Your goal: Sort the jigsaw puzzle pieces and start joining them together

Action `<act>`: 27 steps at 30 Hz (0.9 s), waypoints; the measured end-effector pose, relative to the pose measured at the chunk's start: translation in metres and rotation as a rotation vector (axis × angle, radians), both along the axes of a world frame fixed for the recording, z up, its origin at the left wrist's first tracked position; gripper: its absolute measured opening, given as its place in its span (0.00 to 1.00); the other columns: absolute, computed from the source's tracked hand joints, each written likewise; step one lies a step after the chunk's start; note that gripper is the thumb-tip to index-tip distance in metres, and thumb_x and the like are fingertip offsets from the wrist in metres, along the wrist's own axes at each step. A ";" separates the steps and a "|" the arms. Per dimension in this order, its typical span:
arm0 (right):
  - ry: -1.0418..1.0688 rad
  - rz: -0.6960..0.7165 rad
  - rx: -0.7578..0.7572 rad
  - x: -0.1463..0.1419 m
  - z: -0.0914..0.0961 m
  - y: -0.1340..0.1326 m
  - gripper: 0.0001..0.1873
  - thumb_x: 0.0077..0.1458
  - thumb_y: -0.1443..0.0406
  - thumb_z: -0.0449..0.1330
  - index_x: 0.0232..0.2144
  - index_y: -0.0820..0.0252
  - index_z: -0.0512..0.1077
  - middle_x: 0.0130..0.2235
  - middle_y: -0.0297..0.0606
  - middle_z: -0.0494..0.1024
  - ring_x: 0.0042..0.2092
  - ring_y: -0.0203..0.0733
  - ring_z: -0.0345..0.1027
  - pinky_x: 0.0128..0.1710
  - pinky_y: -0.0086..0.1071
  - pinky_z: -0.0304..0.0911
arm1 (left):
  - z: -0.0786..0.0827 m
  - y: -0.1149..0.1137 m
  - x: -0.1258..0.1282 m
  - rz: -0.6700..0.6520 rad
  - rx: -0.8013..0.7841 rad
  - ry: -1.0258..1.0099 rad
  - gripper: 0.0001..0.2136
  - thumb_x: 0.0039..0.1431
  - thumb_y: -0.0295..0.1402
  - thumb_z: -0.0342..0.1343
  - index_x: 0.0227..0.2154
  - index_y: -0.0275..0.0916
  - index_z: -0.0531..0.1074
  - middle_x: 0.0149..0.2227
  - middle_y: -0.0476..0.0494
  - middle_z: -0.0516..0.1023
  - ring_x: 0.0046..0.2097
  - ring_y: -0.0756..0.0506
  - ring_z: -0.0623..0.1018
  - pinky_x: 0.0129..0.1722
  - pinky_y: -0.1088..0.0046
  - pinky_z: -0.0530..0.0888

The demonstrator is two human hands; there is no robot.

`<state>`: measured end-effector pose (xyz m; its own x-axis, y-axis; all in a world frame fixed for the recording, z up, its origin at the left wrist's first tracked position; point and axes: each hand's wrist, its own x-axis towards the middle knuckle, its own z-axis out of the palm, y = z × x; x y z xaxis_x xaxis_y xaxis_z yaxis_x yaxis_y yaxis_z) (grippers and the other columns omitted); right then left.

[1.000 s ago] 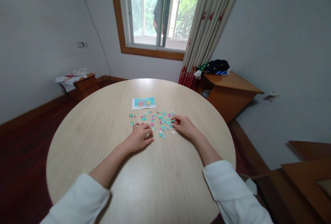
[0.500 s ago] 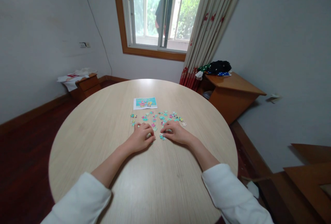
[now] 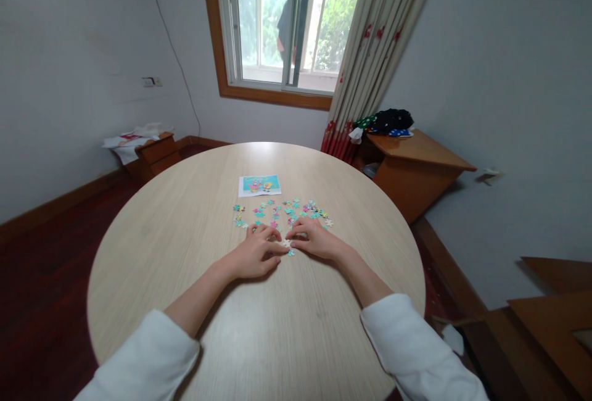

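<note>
Showing, in the head view, both hands close together over a round counter (image 3: pixel 277 339). Depicting the left hand (image 3: pixel 256 253) with fingers curved and loosely spread, thumb apart from index, and index tip at a white puzzle piece (image 3: pixel 287 243). Depicting the right hand (image 3: pixel 317 239) just opposite, with thumb and index tips beside the same piece; impossible to tell whether pinching or merely touching. Note, just nearer the wearer, a teal piece (image 3: pixel 291 253), either touching the white one or barely apart. Note, beyond the hands, loose pieces (image 3: pixel 260 214) in scattered groups, and past these a printed picture (image 3: pixel 259 186), lying flat. Judge as an early stage: at most a small cluster between the fingers, with joins too small to confirm, and with most pieces apparently left unjoined.
</note>
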<state>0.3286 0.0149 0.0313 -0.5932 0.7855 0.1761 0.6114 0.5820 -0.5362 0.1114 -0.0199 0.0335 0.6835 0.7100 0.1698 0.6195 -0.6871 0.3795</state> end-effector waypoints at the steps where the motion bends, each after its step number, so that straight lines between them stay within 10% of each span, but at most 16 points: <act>1: 0.008 -0.002 -0.005 0.000 -0.001 0.001 0.06 0.52 0.67 0.64 0.34 0.56 0.79 0.36 0.37 0.73 0.42 0.40 0.65 0.47 0.36 0.56 | 0.000 0.000 0.000 -0.002 -0.004 -0.006 0.12 0.56 0.32 0.54 0.41 0.49 0.78 0.46 0.41 0.72 0.51 0.38 0.67 0.54 0.52 0.56; 27: 0.118 -0.057 0.146 0.009 0.000 0.007 0.09 0.50 0.74 0.59 0.28 0.59 0.77 0.30 0.36 0.77 0.35 0.37 0.67 0.41 0.31 0.59 | 0.000 0.000 0.001 0.001 -0.073 -0.104 0.06 0.51 0.28 0.51 0.24 0.40 0.72 0.47 0.45 0.78 0.51 0.38 0.68 0.53 0.52 0.56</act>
